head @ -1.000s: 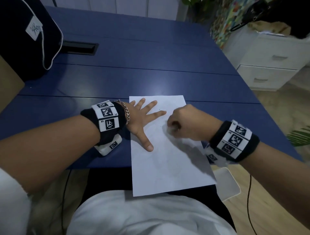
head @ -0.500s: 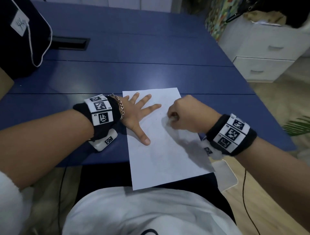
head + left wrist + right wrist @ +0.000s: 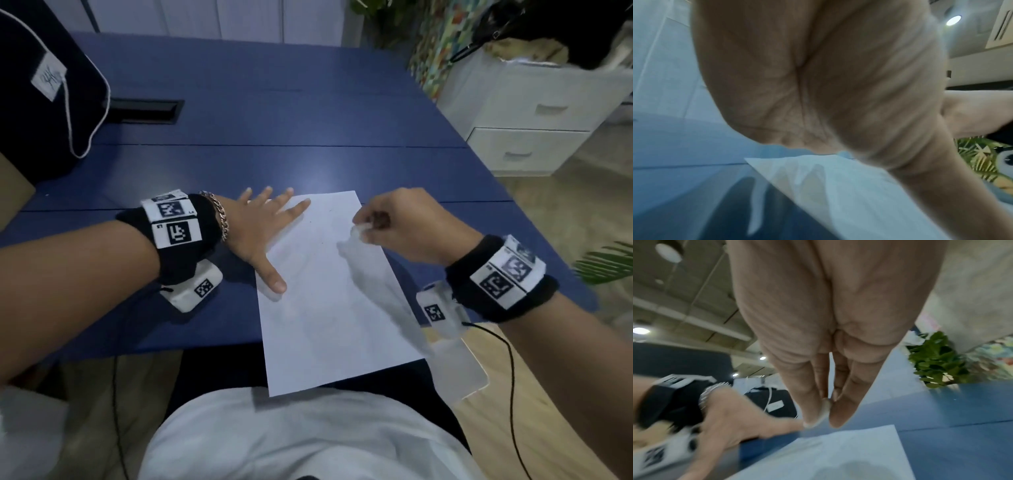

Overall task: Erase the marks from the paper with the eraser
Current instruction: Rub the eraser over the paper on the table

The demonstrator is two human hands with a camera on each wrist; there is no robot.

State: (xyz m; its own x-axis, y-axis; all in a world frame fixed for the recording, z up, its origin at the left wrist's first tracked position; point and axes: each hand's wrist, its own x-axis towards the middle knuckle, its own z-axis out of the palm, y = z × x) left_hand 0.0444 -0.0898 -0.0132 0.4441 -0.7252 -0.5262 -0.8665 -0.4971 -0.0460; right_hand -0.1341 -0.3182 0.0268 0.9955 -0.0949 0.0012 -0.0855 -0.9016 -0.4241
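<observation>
Eraser (image 3: pixel 360 230), mostly hidden, is pinched in the right hand (image 3: pixel 404 224) above the paper's (image 3: pixel 329 294) far right corner. Paper's long axis overhangs the surface's (image 3: pixel 274 113) near edge; left hand (image 3: pixel 255 224) lies flat on it.

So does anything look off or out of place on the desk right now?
Mainly the paper: it lies skewed and its near end overhangs the blue table edge. The left hand presses it flat; the right hand pinches the eraser.

Blue table (image 3: pixel 274 102): white paper (image 3: pixel 329 308) at near edge, overhanging; dark bag (image 3: pixel 41 102) far-left.
</observation>
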